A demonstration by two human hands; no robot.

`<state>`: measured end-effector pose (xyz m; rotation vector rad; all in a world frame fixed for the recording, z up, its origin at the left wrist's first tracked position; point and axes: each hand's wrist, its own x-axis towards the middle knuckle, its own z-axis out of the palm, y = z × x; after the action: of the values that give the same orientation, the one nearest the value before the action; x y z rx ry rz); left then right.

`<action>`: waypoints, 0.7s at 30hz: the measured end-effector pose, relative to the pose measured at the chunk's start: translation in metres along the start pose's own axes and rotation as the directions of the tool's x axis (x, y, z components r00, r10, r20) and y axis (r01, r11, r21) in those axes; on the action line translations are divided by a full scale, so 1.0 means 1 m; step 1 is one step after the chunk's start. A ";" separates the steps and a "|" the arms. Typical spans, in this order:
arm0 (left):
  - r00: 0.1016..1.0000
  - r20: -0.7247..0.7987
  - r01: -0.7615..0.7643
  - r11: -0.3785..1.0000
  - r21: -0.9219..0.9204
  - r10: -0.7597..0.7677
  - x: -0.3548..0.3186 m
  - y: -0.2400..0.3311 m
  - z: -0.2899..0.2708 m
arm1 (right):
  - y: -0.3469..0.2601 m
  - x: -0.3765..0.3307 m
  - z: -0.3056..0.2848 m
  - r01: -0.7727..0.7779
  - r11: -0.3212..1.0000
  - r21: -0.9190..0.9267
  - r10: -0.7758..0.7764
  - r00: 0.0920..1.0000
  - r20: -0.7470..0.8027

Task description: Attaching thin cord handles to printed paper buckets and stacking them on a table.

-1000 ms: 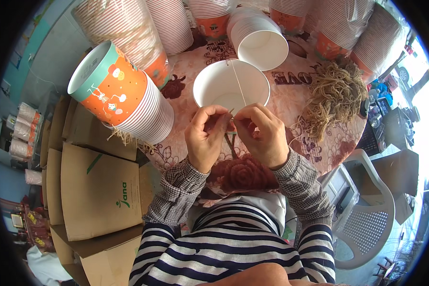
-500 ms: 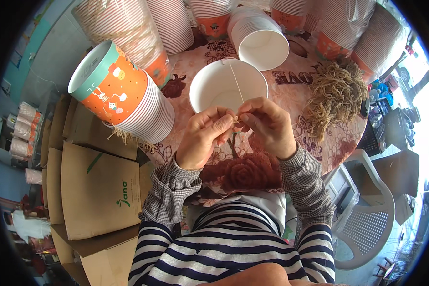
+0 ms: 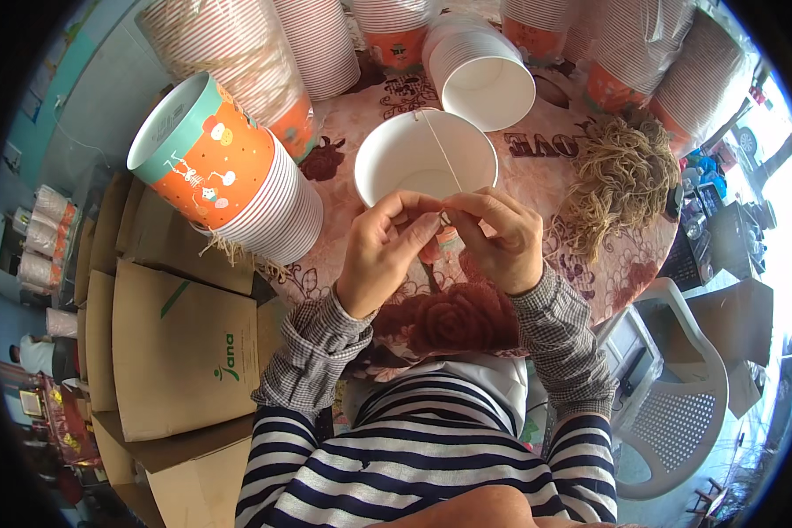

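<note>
In front of me a white paper bucket (image 3: 405, 150) stands on the table, its inside facing up. A thin string (image 3: 441, 151) runs from the far rim across the opening to my fingertips at the near rim. My left hand (image 3: 387, 253) is closed, thumb and forefinger pinched at the string's near end. Against those fingertips, my right hand (image 3: 504, 239) also pinches the string. The fingers cover the exact end of it. Below them a bit of the bucket's printed outer wall shows.
Nested orange-and-green paper buckets (image 3: 211, 163) lean at the left, another white stack (image 3: 488, 88) lies beyond. Wrapped stacks (image 3: 229, 53) line the back. A tangle of twine (image 3: 620, 180) lies right on the flowered tablecloth (image 3: 537, 198). Cardboard boxes (image 3: 185, 352) stand left, a plastic chair (image 3: 678, 414) right.
My fingertips have drawn closer together and slightly right, and the string slants more to the right. The bucket has shifted a little right. A person in the far left background has moved.
</note>
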<state>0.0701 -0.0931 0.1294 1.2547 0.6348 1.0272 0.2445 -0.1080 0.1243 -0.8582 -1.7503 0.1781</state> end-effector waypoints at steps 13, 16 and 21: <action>0.864 0.093 -0.414 0.594 0.689 0.494 -0.004 -0.017 0.008 | 0.003 0.002 0.006 -0.108 0.992 -0.072 0.102 0.991 -0.087; 0.839 0.110 -0.441 0.548 0.711 0.533 -0.002 -0.021 0.006 | 0.005 0.004 0.007 -0.106 0.988 -0.113 0.094 0.990 -0.110; 0.838 0.064 -0.417 0.560 0.716 0.542 -0.002 -0.022 0.003 | 0.004 0.002 0.009 -0.130 0.987 -0.092 0.117 0.984 -0.131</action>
<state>0.0777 -0.0957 0.1088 2.1392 0.8892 1.4203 0.2378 -0.1008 0.1208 -1.0304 -1.6004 0.1162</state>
